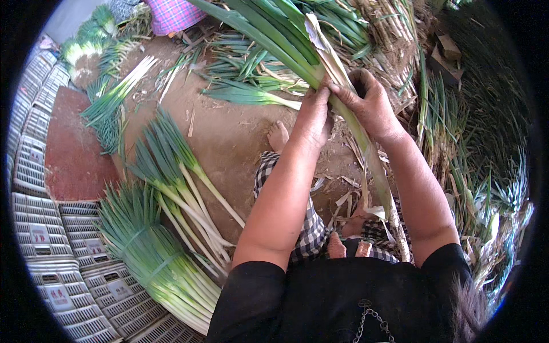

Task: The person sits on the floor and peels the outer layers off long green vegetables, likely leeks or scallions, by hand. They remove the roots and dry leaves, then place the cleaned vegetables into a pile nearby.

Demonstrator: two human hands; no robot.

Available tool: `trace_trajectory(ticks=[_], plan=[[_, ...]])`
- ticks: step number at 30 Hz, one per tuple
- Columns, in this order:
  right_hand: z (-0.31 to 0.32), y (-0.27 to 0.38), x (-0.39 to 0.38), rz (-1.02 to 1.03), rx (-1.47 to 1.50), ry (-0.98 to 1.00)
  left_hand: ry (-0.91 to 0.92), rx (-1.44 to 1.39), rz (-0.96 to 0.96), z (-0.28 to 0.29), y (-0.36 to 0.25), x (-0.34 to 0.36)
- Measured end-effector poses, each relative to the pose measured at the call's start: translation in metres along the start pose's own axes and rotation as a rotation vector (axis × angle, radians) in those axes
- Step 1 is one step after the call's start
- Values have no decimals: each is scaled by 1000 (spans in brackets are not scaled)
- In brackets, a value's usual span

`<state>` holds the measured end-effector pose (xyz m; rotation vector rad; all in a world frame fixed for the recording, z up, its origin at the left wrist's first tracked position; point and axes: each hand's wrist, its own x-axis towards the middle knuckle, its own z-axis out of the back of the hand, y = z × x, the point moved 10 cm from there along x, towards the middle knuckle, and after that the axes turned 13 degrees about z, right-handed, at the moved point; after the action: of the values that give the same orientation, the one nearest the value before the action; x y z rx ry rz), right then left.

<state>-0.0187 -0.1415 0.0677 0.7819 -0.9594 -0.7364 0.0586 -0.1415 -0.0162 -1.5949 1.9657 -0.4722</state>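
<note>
A long green onion (365,136) slants across in front of me, its green leaves pointing up and left, its pale root end down by my lap. My left hand (314,117) is closed round it where the leaves fan out. Just to the right, my right hand (373,108) pinches at the same spot, thumb and fingers together. A dry, pale outer leaf (327,48) stands away from the green ones and runs down to my fingers. Partly loose, withered skin (377,212) hangs along the lower stalk.
At left lie several loose green onions (191,197) beside a tied bundle (151,260). Stacked plastic crates (43,228) line the left edge, near a reddish board (77,148). Untrimmed onions (389,34) are piled far right. More onions (249,94) lie on the dirt floor ahead.
</note>
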Motion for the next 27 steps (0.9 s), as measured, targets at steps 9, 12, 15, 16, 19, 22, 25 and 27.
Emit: trace_trajectory(ticks=[9, 12, 15, 16, 19, 22, 25, 27], plan=[[-11, -22, -49, -259, -136, 147, -360, -137, 43, 42, -4, 0], [29, -23, -103, -256, -261, 152, -275, -268, -21, 45, -17, 6], [94, -31, -169, -355, -514, 90, -349, -174, -156, 83, -49, -2], [124, -36, -191, -428, -642, 102, -342, -180, -224, 86, -65, -11], [236, -38, -275, -503, -1028, -34, -345, -276, -170, 92, -56, -5], [330, -22, -323, -613, -1341, -188, -302, -271, -221, 107, -65, -16], [451, -16, -423, -836, -1502, -178, -374, -390, -159, 135, -68, -6], [527, -21, -480, -899, -1650, -141, -358, -332, -129, 116, -55, -1]])
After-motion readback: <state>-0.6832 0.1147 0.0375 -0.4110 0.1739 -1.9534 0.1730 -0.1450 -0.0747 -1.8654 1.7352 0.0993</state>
